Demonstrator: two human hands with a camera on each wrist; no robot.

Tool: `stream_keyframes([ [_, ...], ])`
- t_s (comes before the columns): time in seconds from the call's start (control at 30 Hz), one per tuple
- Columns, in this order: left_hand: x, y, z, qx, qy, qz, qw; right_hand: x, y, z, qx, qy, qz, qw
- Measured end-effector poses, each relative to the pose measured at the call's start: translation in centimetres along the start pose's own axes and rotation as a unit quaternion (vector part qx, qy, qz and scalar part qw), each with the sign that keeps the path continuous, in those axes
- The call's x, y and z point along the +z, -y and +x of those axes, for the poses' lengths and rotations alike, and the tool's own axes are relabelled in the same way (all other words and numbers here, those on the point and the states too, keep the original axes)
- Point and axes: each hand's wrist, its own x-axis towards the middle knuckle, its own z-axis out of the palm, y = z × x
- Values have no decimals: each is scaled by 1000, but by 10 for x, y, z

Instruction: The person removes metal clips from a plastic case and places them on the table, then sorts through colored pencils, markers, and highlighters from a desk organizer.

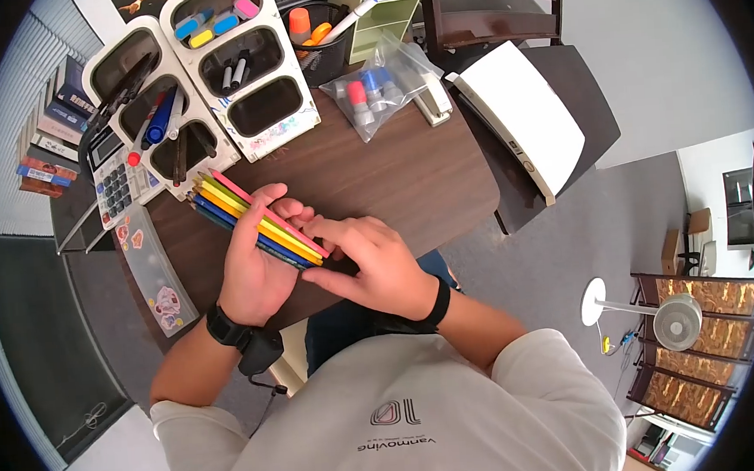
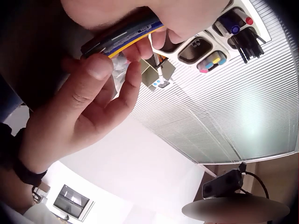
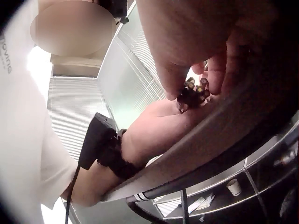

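A bundle of colored pencils (image 1: 260, 221) in pink, green, yellow and blue lies across the palm of my left hand (image 1: 254, 269), its thumb over them and fingers curled behind. The sharpened tips point to the upper left, toward the organizer. My right hand (image 1: 374, 266) is at the blunt ends, thumb on the near side and fingertips on the far side. In the right wrist view, the pencil ends (image 3: 198, 88) show between the right thumb and fingers. The left wrist view shows the dark and blue pencils (image 2: 124, 37) from the side, with the right thumb against their ends.
A white organizer (image 1: 245, 123) with pens and highlighters stands at the back left, beside a calculator (image 1: 119, 186) and a stickered clear case (image 1: 156, 270). Farther right are a mesh pen cup (image 1: 323, 62), a bag of bottles (image 1: 377, 89) and a stapler (image 1: 434, 102) on the brown table (image 1: 425, 176).
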Motion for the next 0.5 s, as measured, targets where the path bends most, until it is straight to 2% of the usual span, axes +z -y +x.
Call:
stream_keyframes([
  [0.07,5,2,2,5,-26,60,998,-1,-3,-3,7,-9,27,1000],
  [0.27,-1,1,1,-9,-7,43,999,-4,1,-2,43,-49,102,993],
  [0.4,2,-2,-1,-28,-8,36,999,-11,0,-1,30,-69,126,989],
  [0.5,12,-4,-1,-38,-33,36,998,-17,2,-1,75,-68,187,977],
])
